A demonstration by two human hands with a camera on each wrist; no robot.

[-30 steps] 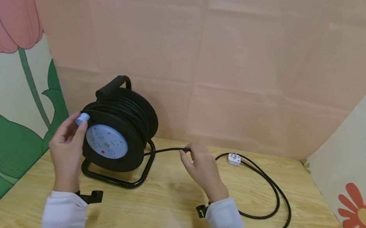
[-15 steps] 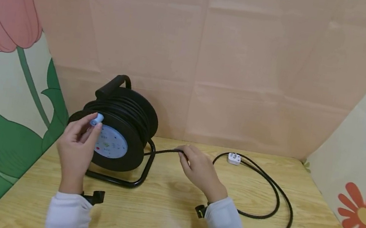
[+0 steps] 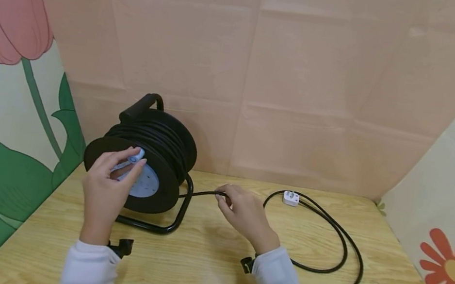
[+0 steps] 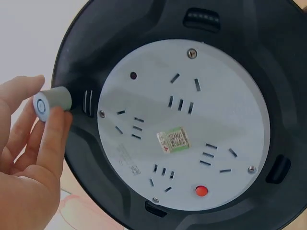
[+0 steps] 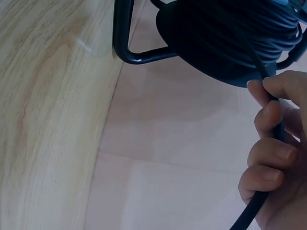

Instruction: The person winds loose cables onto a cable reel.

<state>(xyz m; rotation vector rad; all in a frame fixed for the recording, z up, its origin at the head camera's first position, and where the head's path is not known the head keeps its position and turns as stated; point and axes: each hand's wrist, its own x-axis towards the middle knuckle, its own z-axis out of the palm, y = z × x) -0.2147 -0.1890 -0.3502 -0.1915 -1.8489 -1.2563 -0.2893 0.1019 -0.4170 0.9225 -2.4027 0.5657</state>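
Standing at the back left of the worktop (image 3: 200,265): cable reel (image 3: 150,160), looking weighty and rigid on its black frame, with left hand (image 3: 107,190) pinching the small knob (image 3: 136,155) and right hand (image 3: 243,210) curling round the cable (image 3: 328,235), plug (image 3: 291,198) lying near the back edge. Showing close up from the left wrist: fingers (image 4: 53,139) pinching the knob (image 4: 52,103) at the reel's (image 4: 268,57) rim, probably the best hold for cranking, smooth and small enough to be slipping. Showing from the right wrist: fingers (image 5: 268,148) wrapping loosely round the cable (image 5: 249,215), seeming flexible yet springy, likely best guided just beside the reel (image 5: 225,43).
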